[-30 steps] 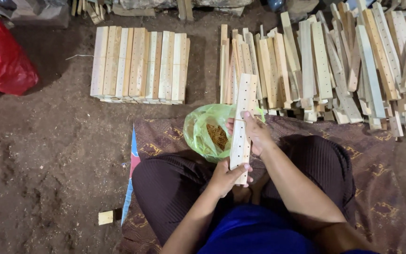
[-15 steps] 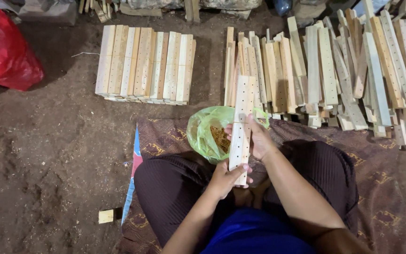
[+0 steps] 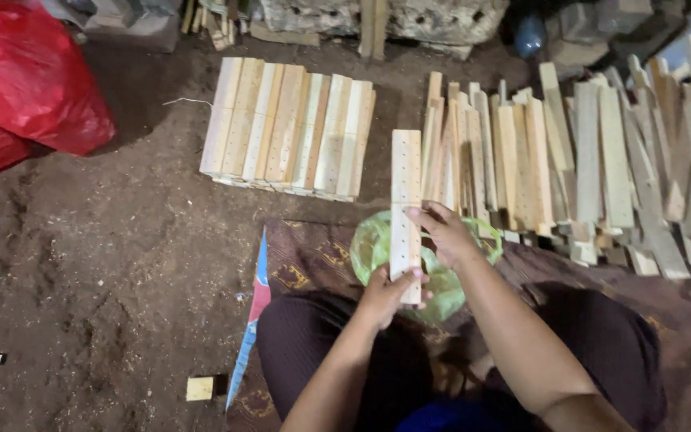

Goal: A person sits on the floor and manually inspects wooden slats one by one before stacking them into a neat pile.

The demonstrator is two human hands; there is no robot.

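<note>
A pale wooden slat [image 3: 405, 204] with two rows of small holes stands nearly upright in front of me. My left hand [image 3: 387, 293] grips its lower end. My right hand [image 3: 444, 232] rests against its right edge near the middle, fingertips touching the slat. Just behind the slat and under both hands lies a green plastic bag [image 3: 451, 282] on the patterned cloth [image 3: 313, 256] over my lap.
A neat stack of drilled slats [image 3: 289, 128] lies on the dirt floor ahead. A loose pile of plain wooden slats [image 3: 585, 160] spreads to the right. A red plastic bag [image 3: 25, 88] sits far left. Small wood offcuts [image 3: 199, 388] lie on the dirt.
The slat has been lifted slightly and held more upright, with both hands staying on it. The view has shifted, so the stacks sit more to the right.
</note>
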